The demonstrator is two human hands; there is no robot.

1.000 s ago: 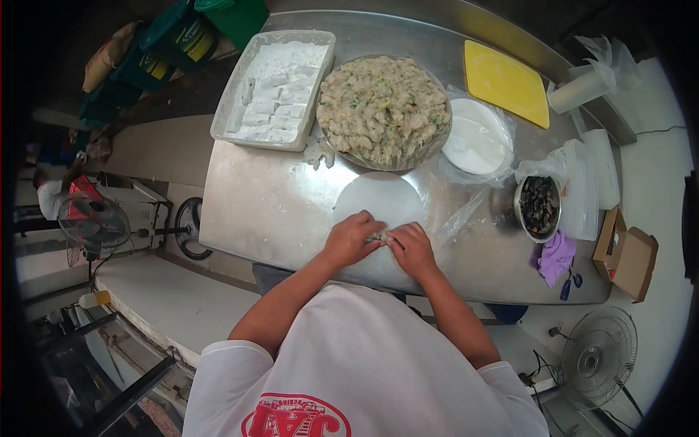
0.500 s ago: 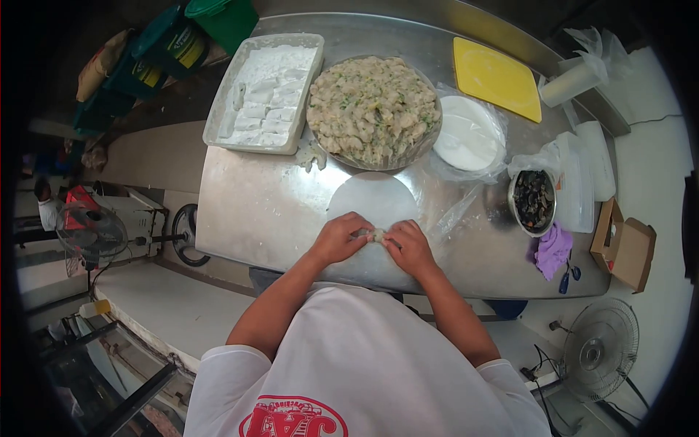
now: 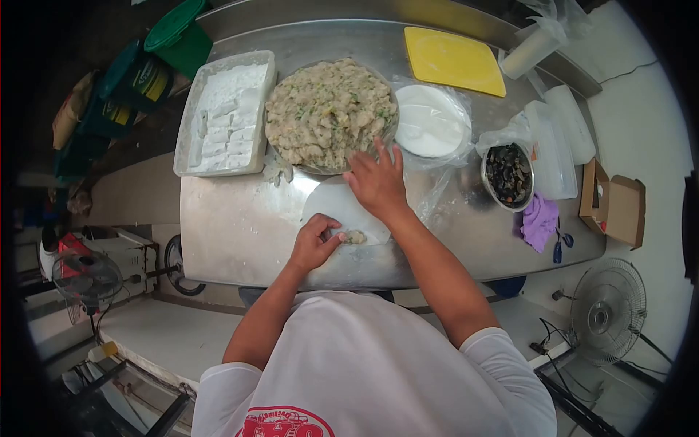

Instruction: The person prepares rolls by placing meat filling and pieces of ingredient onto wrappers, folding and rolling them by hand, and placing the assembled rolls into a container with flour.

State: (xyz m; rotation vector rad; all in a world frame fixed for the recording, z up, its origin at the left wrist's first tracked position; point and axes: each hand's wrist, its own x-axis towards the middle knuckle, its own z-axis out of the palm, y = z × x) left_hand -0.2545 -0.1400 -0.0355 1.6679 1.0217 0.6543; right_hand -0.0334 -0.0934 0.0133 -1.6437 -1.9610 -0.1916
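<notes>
Round white wrapper point(image 3: 329, 201), flat; small pale filling lump point(image 3: 354, 237) toward near edge; heaped green-flecked mixture point(image 3: 328, 109) beyond.

Your metal table point(image 3: 226, 251) is smooth, glossy where light strikes it. At 12 o'clock your mixture point(image 3: 328, 109) looks rough and moist; at 11 o'clock, the tub point(image 3: 268, 87) is translucent plastic. The yellow board point(image 3: 453, 64) at 1 o'clock looks plastic; at 2 o'clock lie crumpled cloth point(image 3: 540, 220) and a matt cardboard box point(image 3: 628, 204).

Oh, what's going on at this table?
Someone is working a soft, chopped mixture by bare hand. The left hand is close beside a small lump on a pale round sheet. The right hand is at the near right edge of a big mound of mixture.
</notes>
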